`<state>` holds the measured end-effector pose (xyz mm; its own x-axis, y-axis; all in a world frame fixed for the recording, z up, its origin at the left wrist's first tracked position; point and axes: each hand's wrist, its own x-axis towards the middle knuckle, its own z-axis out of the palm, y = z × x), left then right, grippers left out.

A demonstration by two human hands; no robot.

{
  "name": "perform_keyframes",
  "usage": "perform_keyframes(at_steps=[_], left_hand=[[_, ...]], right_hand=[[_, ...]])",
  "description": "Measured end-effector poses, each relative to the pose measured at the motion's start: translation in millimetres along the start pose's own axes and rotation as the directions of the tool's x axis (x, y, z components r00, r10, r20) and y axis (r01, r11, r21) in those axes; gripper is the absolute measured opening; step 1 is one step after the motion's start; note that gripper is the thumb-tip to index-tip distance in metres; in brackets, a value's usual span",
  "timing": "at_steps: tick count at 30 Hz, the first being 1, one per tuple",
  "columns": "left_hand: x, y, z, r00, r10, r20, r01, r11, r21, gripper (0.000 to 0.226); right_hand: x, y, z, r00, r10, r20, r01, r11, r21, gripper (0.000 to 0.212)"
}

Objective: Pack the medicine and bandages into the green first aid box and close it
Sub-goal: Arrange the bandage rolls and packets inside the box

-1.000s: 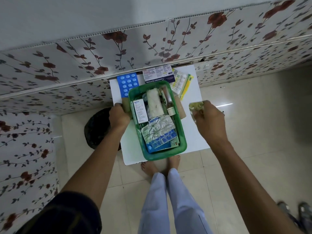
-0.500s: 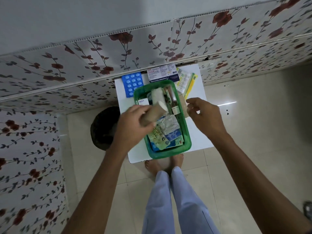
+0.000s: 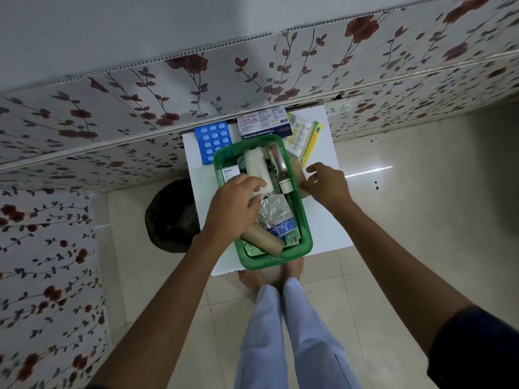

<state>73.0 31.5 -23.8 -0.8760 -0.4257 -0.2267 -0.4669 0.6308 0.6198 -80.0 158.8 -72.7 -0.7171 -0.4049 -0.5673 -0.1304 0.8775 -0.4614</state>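
A flat white and dark-blue carton (image 3: 262, 123), lying on the white surface (image 3: 325, 228) at the far rim of the green plastic box (image 3: 306, 242), is showing the words "MEDICATED DRESSINGS" in white capitals along its dark-blue band; the small print and the logo panel above that band are too fine to read. Inside the box, a small white carton with a blue header (image 3: 231, 175) is carrying a blue word starting "Opti", the remaining letters being too blurred to make out. Nothing else is legible.
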Motion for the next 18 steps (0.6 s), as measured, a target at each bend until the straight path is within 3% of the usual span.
perform_keyframes(at_steps=[4,8,9,11,13,14,16,18], left_hand=[[6.5,1.6,-2.3,0.989,-0.043,-0.143,0.025,0.992,-0.125,0.02],[3.0,0.2,-5.5,0.982,-0.05,-0.184,0.021,0.987,-0.157,0.018],[1.5,-2.1,-6.9,0.991,-0.021,-0.13,0.003,0.991,-0.136,0.018],[-2.4,-5.3,-6.2,0.988,0.066,0.139,-0.062,0.997,-0.037,0.025],[-7.1,-2.9,3.0,0.878,0.102,0.467,-0.22,0.954,0.204,0.035],[-10.9,0.4,9.0,0.819,0.093,0.566,-0.326,0.887,0.326,0.038],[-18.7,5.4,21.3,0.77,0.065,0.634,-0.443,0.77,0.459,0.039],[-23.5,6.4,29.6,0.799,0.028,0.601,-0.392,0.783,0.484,0.038]], right_hand=[[15.7,-6.6,16.8,1.0,0.006,-0.006,-0.007,0.995,-0.101,0.036],[6.4,-1.6,2.7,0.999,0.006,0.039,-0.005,1.0,-0.007,0.038],[1.0,0.3,-3.8,1.0,0.004,0.021,-0.005,0.999,0.045,0.039],[-12.9,4.3,-17.1,0.999,-0.006,-0.039,0.011,0.991,0.132,0.04],[-27.2,9.2,-27.2,0.996,-0.013,-0.084,0.029,0.981,0.194,0.04],[-33.8,11.1,-30.3,0.995,-0.014,-0.094,0.034,0.977,0.21,0.04],[-44.4,13.8,-33.4,0.996,-0.015,-0.093,0.036,0.973,0.227,0.04],[-51.1,15.0,-34.8,0.996,-0.016,-0.088,0.038,0.969,0.244,0.04]])
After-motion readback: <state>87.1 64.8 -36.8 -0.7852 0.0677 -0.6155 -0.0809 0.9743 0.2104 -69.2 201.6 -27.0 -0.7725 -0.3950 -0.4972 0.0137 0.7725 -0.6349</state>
